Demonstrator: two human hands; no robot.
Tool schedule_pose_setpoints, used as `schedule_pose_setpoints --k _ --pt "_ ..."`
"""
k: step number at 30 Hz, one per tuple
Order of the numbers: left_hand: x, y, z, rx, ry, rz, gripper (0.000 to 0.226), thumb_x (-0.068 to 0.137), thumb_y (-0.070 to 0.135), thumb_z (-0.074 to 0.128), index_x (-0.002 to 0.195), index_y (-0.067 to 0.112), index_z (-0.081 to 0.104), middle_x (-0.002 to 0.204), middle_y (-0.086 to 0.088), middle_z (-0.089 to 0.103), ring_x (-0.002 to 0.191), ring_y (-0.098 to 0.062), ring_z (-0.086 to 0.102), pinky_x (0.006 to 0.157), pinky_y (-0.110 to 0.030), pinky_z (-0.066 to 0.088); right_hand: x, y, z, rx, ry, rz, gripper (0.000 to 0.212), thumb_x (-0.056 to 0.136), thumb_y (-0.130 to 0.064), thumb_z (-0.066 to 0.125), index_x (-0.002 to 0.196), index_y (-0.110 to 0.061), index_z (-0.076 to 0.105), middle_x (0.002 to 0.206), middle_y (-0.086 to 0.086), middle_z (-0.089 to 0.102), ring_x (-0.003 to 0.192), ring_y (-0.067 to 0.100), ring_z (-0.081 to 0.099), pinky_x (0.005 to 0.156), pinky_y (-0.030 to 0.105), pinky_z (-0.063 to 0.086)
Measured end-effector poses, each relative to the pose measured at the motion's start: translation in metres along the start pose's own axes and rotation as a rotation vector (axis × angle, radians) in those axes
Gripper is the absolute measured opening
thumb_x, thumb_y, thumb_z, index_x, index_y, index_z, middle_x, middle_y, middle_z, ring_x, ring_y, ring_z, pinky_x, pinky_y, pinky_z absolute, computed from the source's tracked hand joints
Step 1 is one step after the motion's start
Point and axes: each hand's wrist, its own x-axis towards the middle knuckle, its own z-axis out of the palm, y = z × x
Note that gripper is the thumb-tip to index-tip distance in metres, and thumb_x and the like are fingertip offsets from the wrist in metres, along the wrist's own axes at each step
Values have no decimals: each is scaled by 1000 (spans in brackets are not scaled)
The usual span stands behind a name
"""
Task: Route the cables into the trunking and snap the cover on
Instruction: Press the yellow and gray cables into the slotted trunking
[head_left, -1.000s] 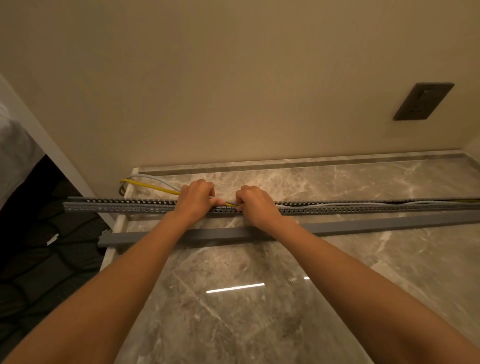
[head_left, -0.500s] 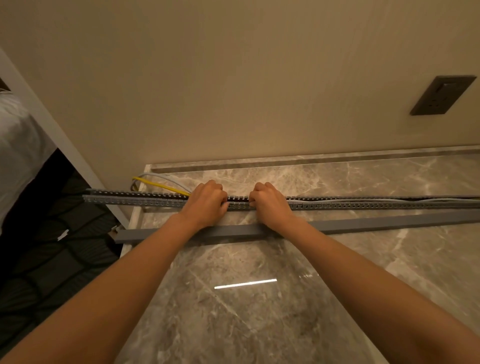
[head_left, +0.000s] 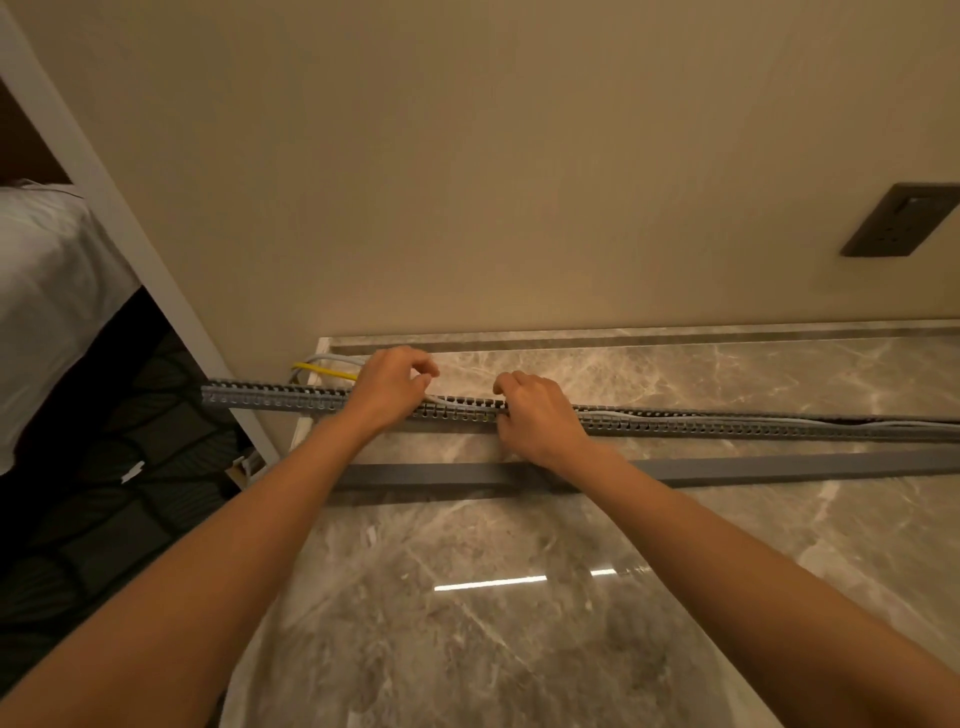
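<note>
**Two hands at the slotted trunking on a marble floor, cover lying alongside**

Far left: a bed with white bedding stands beyond a white frame, over dark patterned flooring. The marble floor begins at a left edge just beside this and runs back to the beige wall.

The grey slotted trunking lies on the marble floor, parallel to the wall; its left end overhangs the floor's left edge and it runs out of view at the right. Near the floor's far left corner, a yellow cable and a grey cable curve in from the left towards the trunking.

Left hand: rests over the trunking, its fingers curled with the tips drawn together in a pinch at the cables; what exactly they grip is hidden by the hand.

Right hand: just right of the left hand, fingers curled down onto the trunking's upper edge, closed loosely; whether they hold a cable cannot be told. To its right, pale grey cables lie in and along the channel.

The plain grey cover lies flat on the floor, nearer the viewer and parallel to the trunking, not fitted. A dark wall socket sits on the wall at the right.
</note>
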Motion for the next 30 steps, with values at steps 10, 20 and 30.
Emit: schedule_pose_setpoints --k 10,20,30 --pt "9 -37 -28 247 -212 -97 34 85 39 63 92 6 67 98 -12 69 95 -28 63 82 -38 47 25 -57 16 69 -69 -130 33 93 -3 46 125 -6 54 118 18 57 110 35 51 86 44 45" --pt "-6 -34 -27 353 -131 31 21 88 29 61 86 9 54 102 -11 61 91 -27 56 81 -36 47 18 -53 25 -20 16 -214 37 85 6 48 122 3 52 116 24 55 104 41 51 78 45 45" --pt "-7 -22 -20 388 -117 -125 21 90 20 61 84 1 64 96 -19 67 92 -34 60 78 -42 48 19 -44 28 46 24 -252 24 53 5 77 75 -2 72 65 15 66 53 33 61 44 26 47"
